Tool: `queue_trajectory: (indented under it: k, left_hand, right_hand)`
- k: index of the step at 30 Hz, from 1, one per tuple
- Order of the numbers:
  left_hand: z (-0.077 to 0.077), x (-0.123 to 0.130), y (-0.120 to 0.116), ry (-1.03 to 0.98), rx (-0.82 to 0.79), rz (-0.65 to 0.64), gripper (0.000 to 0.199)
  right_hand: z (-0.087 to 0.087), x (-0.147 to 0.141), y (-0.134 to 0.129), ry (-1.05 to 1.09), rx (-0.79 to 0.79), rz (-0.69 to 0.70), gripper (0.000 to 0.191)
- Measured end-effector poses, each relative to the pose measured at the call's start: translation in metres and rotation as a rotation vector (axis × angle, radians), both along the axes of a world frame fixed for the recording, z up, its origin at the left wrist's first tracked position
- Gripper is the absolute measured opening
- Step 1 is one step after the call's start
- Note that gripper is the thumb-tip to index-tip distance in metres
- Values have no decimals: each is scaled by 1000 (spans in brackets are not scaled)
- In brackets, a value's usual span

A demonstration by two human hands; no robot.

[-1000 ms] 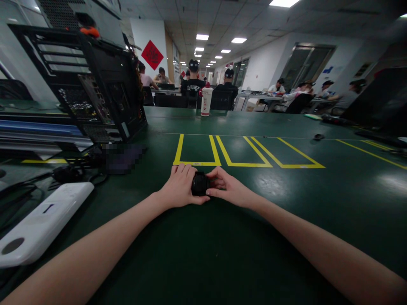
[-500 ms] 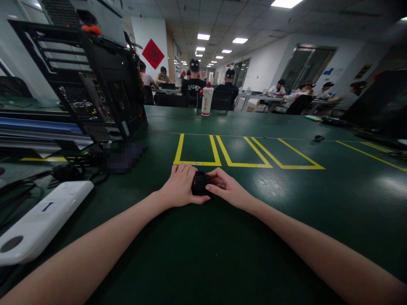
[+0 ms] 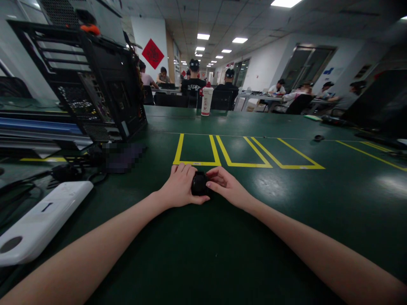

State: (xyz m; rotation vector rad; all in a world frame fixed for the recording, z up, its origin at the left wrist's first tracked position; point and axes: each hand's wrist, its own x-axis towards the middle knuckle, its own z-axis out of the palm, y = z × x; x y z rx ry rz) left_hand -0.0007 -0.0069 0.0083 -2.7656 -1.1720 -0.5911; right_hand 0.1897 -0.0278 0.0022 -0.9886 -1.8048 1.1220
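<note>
A small black rounded object (image 3: pixel 199 184) rests on the green table (image 3: pixel 203 254), just in front of the yellow tape outlines (image 3: pixel 197 163). My left hand (image 3: pixel 181 185) is wrapped round its left side, with the thumb along its near edge. From the right, my right hand (image 3: pixel 226 186) has thumb and fingertips at the object's right edge, its fingers curled. The undersides of the fingers are hidden.
A black computer case (image 3: pixel 111 89) stands at the left, with cables and a white device (image 3: pixel 47 220) nearer. Farther back stands a white and red cup (image 3: pixel 206 101). A small black ring-shaped item (image 3: pixel 318 138) lies to the right. Several people sit beyond.
My right hand has shifted very slightly, its fingertips still by the black object. My left hand looks the same.
</note>
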Motion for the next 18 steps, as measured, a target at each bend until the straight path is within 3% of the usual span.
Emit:
queue_trajectory:
  k: [4,9,15,18]
  left_hand:
    - [-1,0,1,-14,-3,-2,68]
    - [-2,0,1,-10,1,2,68]
    - [-1,0,0,-12,-3,-8,68]
    - [-2,0,1,-17,-1,0,68]
  right_hand:
    - [3,2,1,-22,-46,55,25]
    - [6,5,-2,-57,26,121,32]
    - [4,2,-4,-97,146,36,20]
    - [2,1,-2,-87,116,7,23]
